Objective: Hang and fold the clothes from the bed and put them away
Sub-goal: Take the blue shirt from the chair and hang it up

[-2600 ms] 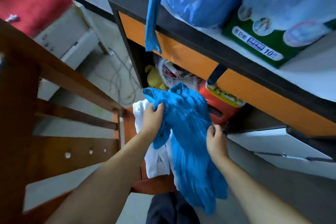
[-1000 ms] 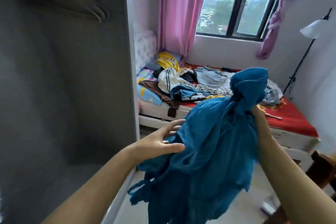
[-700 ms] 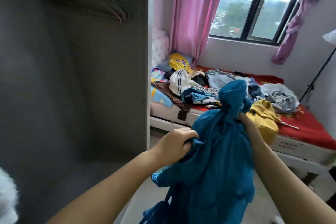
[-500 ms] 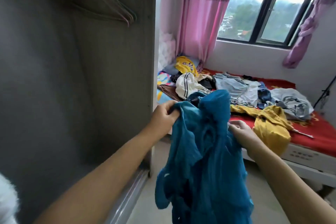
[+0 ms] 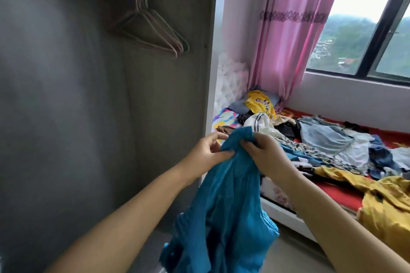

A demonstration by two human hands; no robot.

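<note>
- Holding up a teal-blue garment point(image 5: 224, 217) in front of us: thin, crinkled fabric, bunched at the top, hanging in loose folds.
- Left hand point(image 5: 206, 153) pinches the top edge, thumb and fingers curled onto the cloth.
- Right hand point(image 5: 264, 155) grips the same edge just beside it, fingers curled in.
- Garment hangs below both hands, between the open wardrobe point(image 5: 88, 95) at left and the bed point(image 5: 339, 197) at right.
- Hangers point(image 5: 155, 33) on the wardrobe rail, far left of the hands.
</note>
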